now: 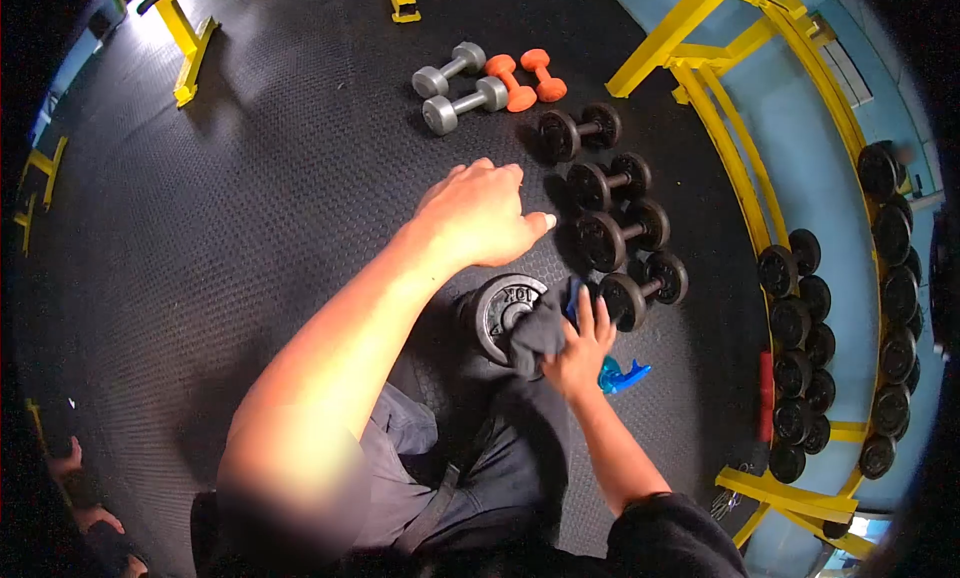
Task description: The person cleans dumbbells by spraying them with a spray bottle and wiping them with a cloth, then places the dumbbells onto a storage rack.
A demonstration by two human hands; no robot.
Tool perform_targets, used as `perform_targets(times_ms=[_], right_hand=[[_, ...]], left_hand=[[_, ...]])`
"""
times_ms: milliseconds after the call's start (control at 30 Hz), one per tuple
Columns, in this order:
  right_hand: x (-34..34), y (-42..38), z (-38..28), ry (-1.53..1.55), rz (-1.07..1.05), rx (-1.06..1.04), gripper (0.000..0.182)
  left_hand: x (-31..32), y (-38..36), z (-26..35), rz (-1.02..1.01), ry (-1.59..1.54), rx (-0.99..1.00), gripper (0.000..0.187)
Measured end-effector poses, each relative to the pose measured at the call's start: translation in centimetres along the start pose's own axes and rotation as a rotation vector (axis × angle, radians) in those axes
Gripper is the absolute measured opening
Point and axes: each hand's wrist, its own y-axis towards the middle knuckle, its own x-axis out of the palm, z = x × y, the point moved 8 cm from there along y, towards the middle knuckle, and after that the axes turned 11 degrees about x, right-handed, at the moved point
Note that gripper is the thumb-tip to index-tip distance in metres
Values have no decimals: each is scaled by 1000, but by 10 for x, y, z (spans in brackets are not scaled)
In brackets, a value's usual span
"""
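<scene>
A black dumbbell (497, 318), its round end plate marked "10K", stands on the floor in front of my knees. My right hand (582, 350) presses a dark grey cloth (540, 335) against the side of that plate, fingers spread over the fabric. A dark blue patch shows by the fingertips; I cannot make out what it is. Beside the right wrist is a translucent blue object (622, 376) with a trigger-like end, partly covered by the hand. My left hand (483, 214) hovers above the dumbbell, thumb out and fingers loosely bent, with nothing visible in it.
Several black dumbbells (622, 234) line the floor at right. Beyond them lie two grey dumbbells (466, 105) and two orange dumbbells (511, 82). A yellow rack (735, 143) with more black dumbbells (790, 321) stands farther right. Another person's hand (100, 520) shows at lower left.
</scene>
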Motion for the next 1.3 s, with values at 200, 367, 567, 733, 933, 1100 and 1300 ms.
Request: perform_targets(times_ms=[200, 367, 567, 733, 933, 1100, 1300], right_hand=[[31, 10, -87, 79, 4, -71, 65], [11, -24, -28, 231, -83, -244, 66], [50, 63, -40, 326, -75, 95, 66], [58, -41, -147, -159, -253, -514, 45], [47, -93, 7, 177, -36, -502, 65], [35, -46, 33, 682, 10, -222, 60], [81, -19, 104, 710, -338, 646, 55]], left_hand=[[2, 0, 7, -29, 29, 22, 67], [0, -1, 8, -19, 17, 31, 67], [-3, -3, 10, -4, -3, 29, 68], [-7, -5, 11, 50, 19, 38, 66], [-13, -8, 3, 20, -13, 4, 67], [-11, -10, 9, 1, 21, -4, 68], [-7, -7, 15, -33, 39, 19, 69]])
